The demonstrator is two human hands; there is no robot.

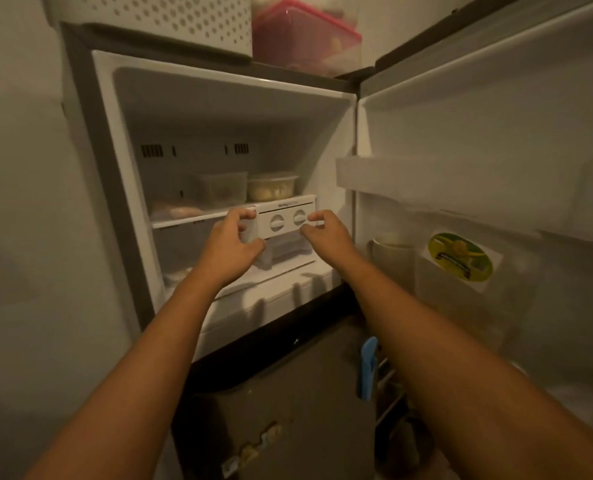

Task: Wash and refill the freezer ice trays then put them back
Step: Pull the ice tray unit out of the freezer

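The freezer compartment stands open in front of me. At its lower right sits the white ice tray unit with two round twist knobs on its front. My left hand grips the unit's left end, fingers curled over its top corner and thumb beneath. My right hand pinches the unit's right end by the right knob. A clear ice bin sits just below the unit. The ice trays themselves are hidden inside the unit.
Two lidded food containers stand on the freezer shelf behind the unit. The freezer door hangs open at right, with a mug and a labelled pack in its shelf. Boxes sit on top of the fridge.
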